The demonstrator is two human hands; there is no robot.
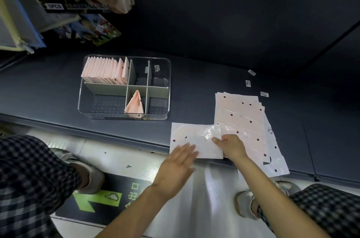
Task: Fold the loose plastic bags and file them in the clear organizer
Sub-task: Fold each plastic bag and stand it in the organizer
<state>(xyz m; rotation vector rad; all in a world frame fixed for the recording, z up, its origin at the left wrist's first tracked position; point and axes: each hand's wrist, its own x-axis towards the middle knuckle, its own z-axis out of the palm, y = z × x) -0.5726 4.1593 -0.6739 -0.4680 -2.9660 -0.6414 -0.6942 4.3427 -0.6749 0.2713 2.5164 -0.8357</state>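
The half-folded bag (195,141) lies at the near edge of the worktop (194,81), just left of the loose stack (245,124), overhanging slightly. Being slick film, it could spring open or slide off that edge if pressure eases, and the crease may wander. The left hand (176,167) lies flat, fingers straight on its near corner; the right hand (231,147) pinches its right edge. The clear organizer (124,86) sits farther left, partly filled.

A pale dotted bag (194,140) lies half-folded at my shelf edge beside the loose stack (245,120); the clear organizer (124,87) holds folded pink ones (105,71).
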